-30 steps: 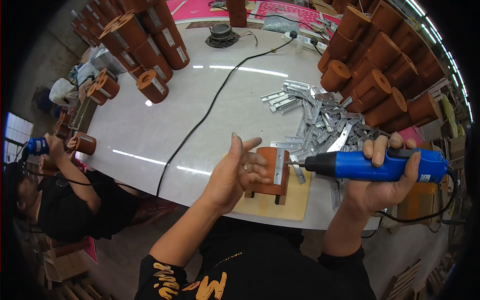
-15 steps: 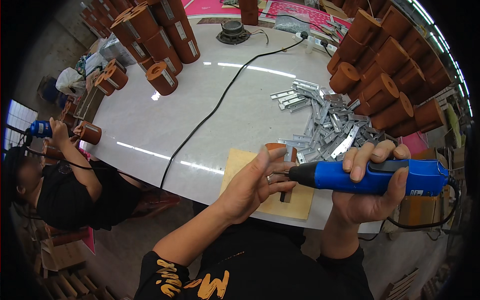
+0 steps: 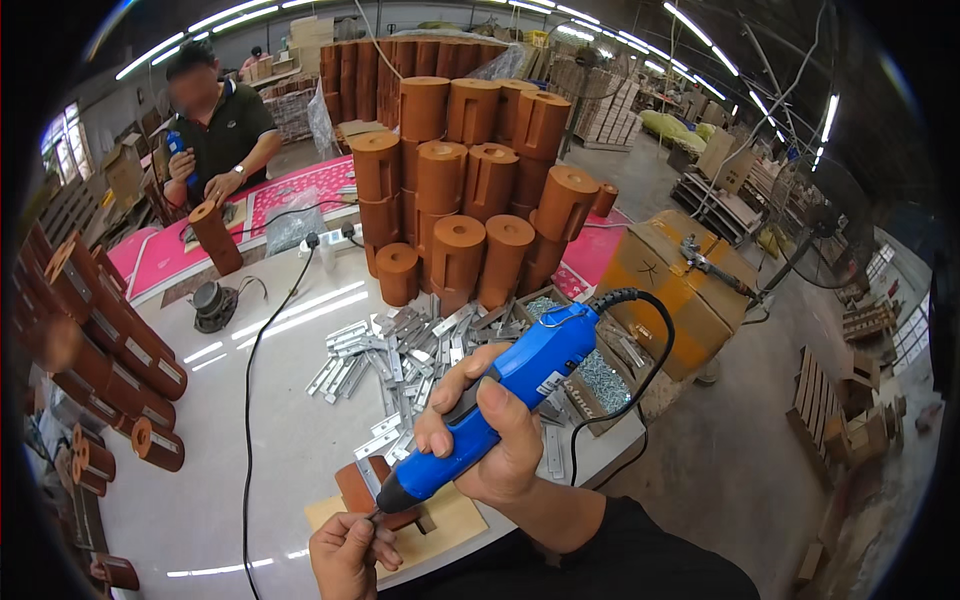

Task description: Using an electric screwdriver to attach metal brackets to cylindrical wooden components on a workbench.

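The right hand (image 3: 492,440) wraps round a blue electric screwdriver (image 3: 540,355), its nose slanting down to the left. The left hand (image 3: 346,552) has its thumb and fingers bunched at the screwdriver's tip; whether they pinch a screw or the bit is too small to tell. Just beyond, a brown cylinder (image 3: 352,488), a metal strip (image 3: 369,475) along its side, sits over a yellow board (image 3: 458,522) on the table (image 3: 300,430), partly hidden by the screwdriver.

With fingertips this near the bit, a spin begun too soon could nip skin or fling a screw away. Neither hand appears to steady the cylinder, so an off-centre push might turn it or shift the strip. The looping cord (image 3: 668,347) could snag the box (image 3: 582,398) of screws (image 3: 605,375) and tip it.
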{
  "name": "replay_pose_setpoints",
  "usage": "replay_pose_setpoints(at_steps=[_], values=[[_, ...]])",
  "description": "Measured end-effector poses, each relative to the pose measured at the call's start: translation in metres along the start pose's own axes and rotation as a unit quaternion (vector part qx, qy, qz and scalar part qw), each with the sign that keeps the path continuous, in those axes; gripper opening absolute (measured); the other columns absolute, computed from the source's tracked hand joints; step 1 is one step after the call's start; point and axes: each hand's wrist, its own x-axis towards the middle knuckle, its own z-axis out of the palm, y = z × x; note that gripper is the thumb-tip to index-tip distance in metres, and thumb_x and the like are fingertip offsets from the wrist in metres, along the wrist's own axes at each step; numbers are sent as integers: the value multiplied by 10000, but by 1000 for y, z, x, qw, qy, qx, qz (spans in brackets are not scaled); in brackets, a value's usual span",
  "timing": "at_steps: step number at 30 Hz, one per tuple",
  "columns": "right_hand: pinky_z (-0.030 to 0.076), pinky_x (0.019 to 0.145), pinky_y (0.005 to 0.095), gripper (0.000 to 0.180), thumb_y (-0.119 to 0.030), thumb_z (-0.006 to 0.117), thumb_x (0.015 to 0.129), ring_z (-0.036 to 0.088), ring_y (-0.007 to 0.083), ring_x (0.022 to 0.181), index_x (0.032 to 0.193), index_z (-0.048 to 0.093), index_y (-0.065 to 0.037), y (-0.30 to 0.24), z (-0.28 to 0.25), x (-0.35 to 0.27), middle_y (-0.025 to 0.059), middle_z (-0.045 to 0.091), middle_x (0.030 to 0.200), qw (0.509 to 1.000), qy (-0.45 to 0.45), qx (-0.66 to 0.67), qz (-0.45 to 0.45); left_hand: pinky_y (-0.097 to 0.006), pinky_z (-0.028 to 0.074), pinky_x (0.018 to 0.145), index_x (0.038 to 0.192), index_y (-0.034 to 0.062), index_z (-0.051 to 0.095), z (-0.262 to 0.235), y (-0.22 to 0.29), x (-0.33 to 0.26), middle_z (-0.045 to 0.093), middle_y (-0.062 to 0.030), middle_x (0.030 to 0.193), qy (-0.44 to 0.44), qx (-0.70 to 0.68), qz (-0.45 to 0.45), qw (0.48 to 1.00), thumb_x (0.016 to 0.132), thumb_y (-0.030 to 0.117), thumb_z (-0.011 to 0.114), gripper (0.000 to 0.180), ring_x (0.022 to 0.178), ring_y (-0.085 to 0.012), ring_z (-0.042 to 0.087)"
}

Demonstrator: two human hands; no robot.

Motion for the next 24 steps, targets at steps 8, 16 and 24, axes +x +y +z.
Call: replay_pose_setpoints(at_steps=[8,16,24], values=[[501,617,397,220,-273,561,944,593,209,595,1097,504,-126,6,3,-2,115,598,880,998,61,26,24,-216,438,454,911,15,603,1,8,-8,645,-86,736,2,10,-36,999,1006,211,520,233,494,-121,546],[492,620,391,212,-267,564,944,575,194,583,1104,508,-140,6,-10,0,117,609,872,994,92,34,44,-200,417,434,882,28,595,5,3,-8,638,-74,715,-43,23,-41,998,1015,269,498,292,473,-109,531],[471,592,356,254,-337,500,967,558,160,561,1131,517,-145,23,-4,1,92,624,871,997,58,27,43,-232,362,387,845,14,557,1,-1,-6,579,-89,651,5,37,-15,999,1035,241,436,320,446,-100,484]])
